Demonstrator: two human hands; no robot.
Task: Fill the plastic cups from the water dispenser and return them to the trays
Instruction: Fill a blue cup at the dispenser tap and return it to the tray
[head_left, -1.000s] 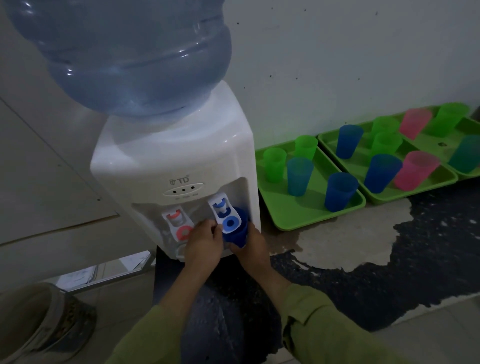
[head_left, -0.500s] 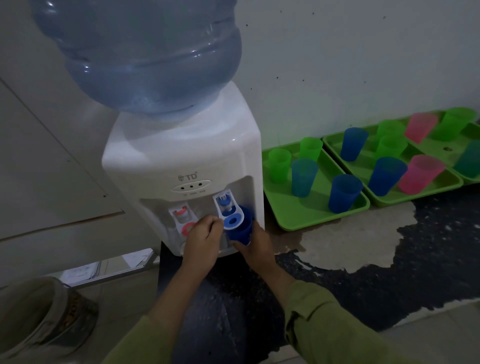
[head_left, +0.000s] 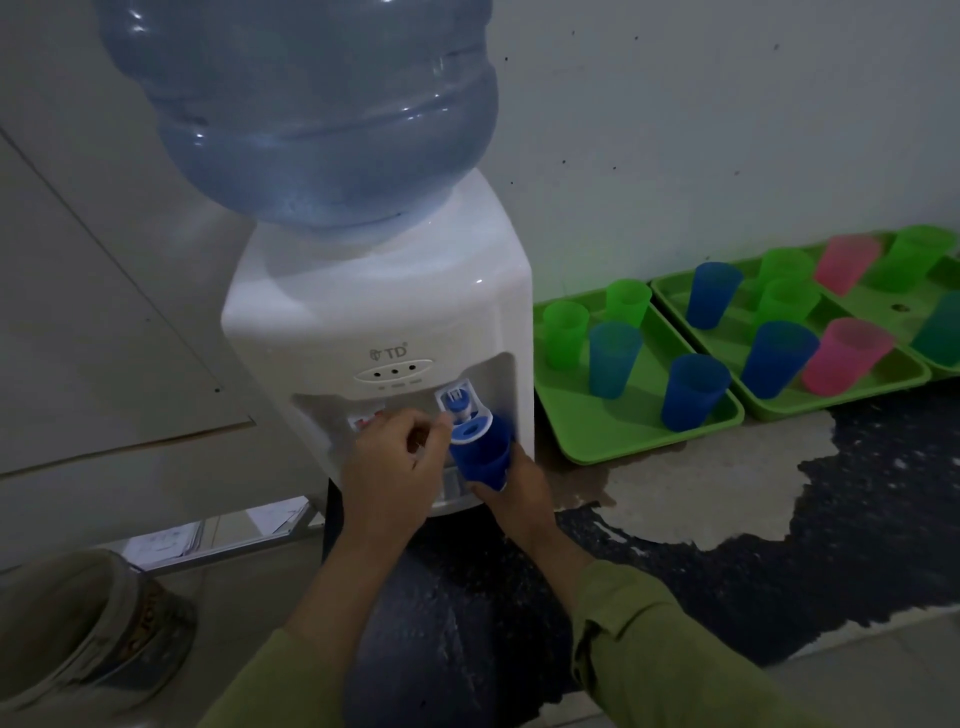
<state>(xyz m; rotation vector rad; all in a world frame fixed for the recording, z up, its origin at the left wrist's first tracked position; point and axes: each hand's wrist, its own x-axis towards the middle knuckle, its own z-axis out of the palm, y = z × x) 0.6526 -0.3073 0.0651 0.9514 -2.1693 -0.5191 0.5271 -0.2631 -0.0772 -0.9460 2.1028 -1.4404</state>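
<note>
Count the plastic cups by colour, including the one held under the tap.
Green cups: 5
Blue cups: 4, counting the held cup in the right hand
Teal cups: 2
Pink cups: 2
Total: 13

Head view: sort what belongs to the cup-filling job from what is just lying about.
Job:
- water dispenser
- blue tap
- blue cup held by the right hand
- left hand at the tap
- green trays
- cups on them

Lying about:
- bucket
- papers
</note>
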